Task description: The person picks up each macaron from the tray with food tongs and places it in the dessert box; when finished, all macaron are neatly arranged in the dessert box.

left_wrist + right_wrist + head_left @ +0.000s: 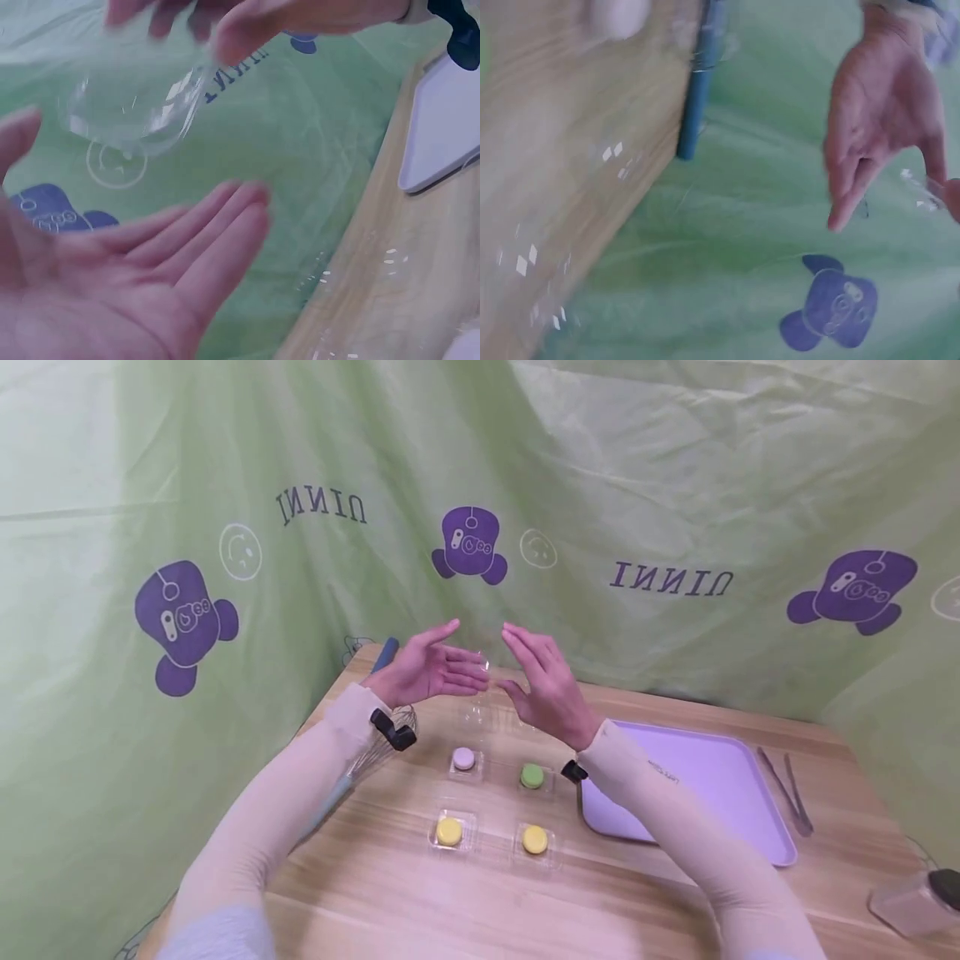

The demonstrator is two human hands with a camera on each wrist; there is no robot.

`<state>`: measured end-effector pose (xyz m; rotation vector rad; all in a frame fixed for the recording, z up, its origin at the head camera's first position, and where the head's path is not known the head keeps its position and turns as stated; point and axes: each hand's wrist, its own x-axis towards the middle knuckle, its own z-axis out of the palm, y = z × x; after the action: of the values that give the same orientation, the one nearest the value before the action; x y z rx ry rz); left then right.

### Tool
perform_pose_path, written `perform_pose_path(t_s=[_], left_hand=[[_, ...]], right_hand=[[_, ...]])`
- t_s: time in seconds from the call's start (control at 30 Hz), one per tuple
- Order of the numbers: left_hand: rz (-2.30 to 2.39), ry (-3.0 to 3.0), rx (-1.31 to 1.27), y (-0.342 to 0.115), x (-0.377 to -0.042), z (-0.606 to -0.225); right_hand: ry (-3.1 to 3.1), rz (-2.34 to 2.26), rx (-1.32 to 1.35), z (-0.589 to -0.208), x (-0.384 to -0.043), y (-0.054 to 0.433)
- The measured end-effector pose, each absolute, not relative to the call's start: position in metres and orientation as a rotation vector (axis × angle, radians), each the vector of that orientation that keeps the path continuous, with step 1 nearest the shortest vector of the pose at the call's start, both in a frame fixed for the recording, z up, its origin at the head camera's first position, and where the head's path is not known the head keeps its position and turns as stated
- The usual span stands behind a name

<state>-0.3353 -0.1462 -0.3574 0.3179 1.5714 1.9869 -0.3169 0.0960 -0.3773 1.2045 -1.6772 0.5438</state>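
Observation:
My right hand (pixel 551 689) is raised above the back of the table and pinches a clear plastic cover (pixel 135 112) by its edge. The cover is see-through and blurred, so its exact shape is hard to tell. Facing it, my left hand (pixel 438 670) has its fingers straight and its palm bare. Below the hands, several macarons sit on small clear plastic bases: a pale pink macaron (pixel 463 758), a green macaron (pixel 532 776), a left yellow macaron (pixel 449 832) and a right yellow macaron (pixel 535 839).
On the right lies a lilac tray (pixel 697 768), with metal tongs (pixel 787 789) beside it. A jar with a black lid (pixel 911 902) is at the right edge. Under my left arm lies a whisk (pixel 375 756); behind that arm is a blue rod (pixel 386 656). Green curtains (pixel 420 452) enclose the table.

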Motion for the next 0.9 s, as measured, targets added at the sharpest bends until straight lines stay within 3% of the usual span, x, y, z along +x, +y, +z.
perform_pose_path(t_s=[0.43,0.9], left_hand=[[1.74,1.47,0.498,-0.151,-0.32,-0.36],[1.778,1.604,0.57,-0.154,-0.314,-0.356]], right_hand=[[-1.337,0.019,1.285,-0.382,-0.3,0.109],[-1.428,0.13,1.334,-0.385,-0.304,0.108]])
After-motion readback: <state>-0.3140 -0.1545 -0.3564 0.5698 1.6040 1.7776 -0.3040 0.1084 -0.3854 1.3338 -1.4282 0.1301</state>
